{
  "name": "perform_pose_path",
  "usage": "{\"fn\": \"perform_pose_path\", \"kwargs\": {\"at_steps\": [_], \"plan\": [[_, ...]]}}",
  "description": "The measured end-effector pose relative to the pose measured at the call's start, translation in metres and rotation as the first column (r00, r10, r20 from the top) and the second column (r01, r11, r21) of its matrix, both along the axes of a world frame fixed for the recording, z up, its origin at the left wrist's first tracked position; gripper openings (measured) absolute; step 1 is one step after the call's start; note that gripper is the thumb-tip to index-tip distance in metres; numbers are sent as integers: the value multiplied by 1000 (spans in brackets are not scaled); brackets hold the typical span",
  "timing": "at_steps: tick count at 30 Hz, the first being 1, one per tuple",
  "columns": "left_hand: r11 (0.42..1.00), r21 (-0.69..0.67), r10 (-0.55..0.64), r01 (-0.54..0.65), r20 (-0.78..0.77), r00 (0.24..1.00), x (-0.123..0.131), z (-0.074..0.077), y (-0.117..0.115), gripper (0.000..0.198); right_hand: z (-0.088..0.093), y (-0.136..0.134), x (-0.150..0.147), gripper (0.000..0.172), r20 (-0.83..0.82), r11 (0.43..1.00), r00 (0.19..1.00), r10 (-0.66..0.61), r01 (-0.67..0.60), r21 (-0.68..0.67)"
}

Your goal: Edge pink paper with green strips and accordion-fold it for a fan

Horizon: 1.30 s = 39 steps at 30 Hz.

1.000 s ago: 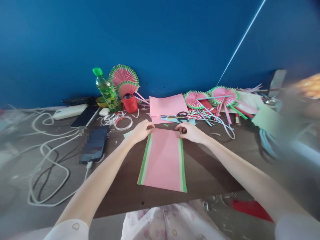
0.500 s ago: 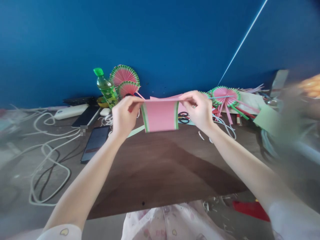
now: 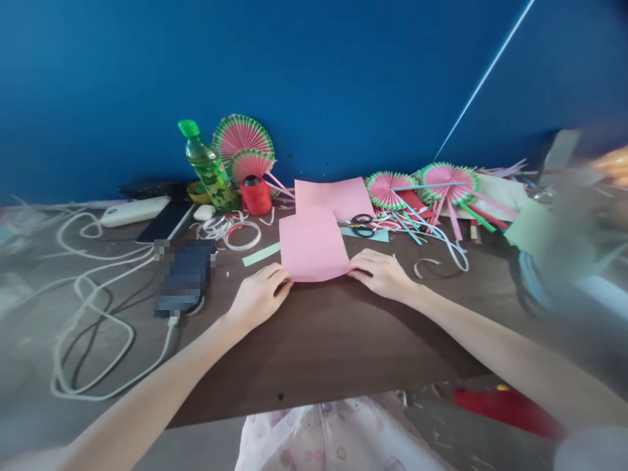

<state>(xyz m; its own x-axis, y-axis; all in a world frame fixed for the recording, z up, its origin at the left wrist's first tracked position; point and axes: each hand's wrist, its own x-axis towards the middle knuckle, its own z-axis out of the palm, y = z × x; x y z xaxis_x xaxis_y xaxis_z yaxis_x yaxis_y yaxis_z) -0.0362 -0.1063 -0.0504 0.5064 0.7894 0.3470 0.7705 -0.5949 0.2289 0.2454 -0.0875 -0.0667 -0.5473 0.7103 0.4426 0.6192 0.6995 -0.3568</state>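
Observation:
A pink sheet of paper (image 3: 313, 247) lies low over the brown table, its plain pink face up and a sliver of green at its right edge. My left hand (image 3: 262, 294) pinches its near left corner. At the near right corner my right hand (image 3: 377, 271) grips it the same way. Behind it, partly covered, is a second pink sheet (image 3: 331, 196). Black-handled scissors (image 3: 362, 226) lie on a light blue paper piece (image 3: 380, 235) to the right. A pale green strip (image 3: 261, 254) sits left of the held sheet.
Pink-and-green folded paper fans stand at the back left (image 3: 244, 140) and lie at the right (image 3: 449, 183). A green bottle (image 3: 210, 167), red thread spool (image 3: 256, 195), tape roll (image 3: 243, 235), phone (image 3: 184, 278) and white cables (image 3: 93, 396) occupy the left. A blue wall (image 3: 314, 78) rises behind.
Both hands have come down and nearer with the pink paper, from raised to table level. Its green-striped side has turned out of sight, and the plain pink side now shows.

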Motion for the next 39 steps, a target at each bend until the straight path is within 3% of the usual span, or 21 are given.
{"fn": "perform_pose_path", "kwargs": {"at_steps": [4, 9, 12, 19, 24, 33, 39], "plan": [[984, -174, 36, -35, 3, 999, 5, 5, 9, 18, 1, 8, -1, 19, -24, 996, 999, 26, -28, -83], [943, -332, 13, 17, 88, 996, 5, 10, 23, 16, 4, 16, -2, 22, -67, 989, 998, -14, 4, -148], [931, -364, 15, 25, 107, 994, 4, 8, 27, 14, 4, 22, -2, 20, -65, 975, 998, -7, -8, -220], [919, -375, -83, 125, 127, 988, 1, 4, 33, 20, 8, 40, -1, 24, -44, 905, 983, 177, -180, -385], [886, -432, -127, 167, 120, 985, -1, 6, 38, 23, 8, 44, -2, 26, -5, 893, 975, 223, -207, -400], [859, -490, -91, 149, 141, 986, -3, 6, 40, 18, 3, 45, 0, 22, -43, 886, 986, 159, -162, -435], [868, -446, -203, 217, 79, 976, -1, 3, 44, 20, 1, 47, -1, 25, -21, 884, 977, 214, -203, -421]]}}
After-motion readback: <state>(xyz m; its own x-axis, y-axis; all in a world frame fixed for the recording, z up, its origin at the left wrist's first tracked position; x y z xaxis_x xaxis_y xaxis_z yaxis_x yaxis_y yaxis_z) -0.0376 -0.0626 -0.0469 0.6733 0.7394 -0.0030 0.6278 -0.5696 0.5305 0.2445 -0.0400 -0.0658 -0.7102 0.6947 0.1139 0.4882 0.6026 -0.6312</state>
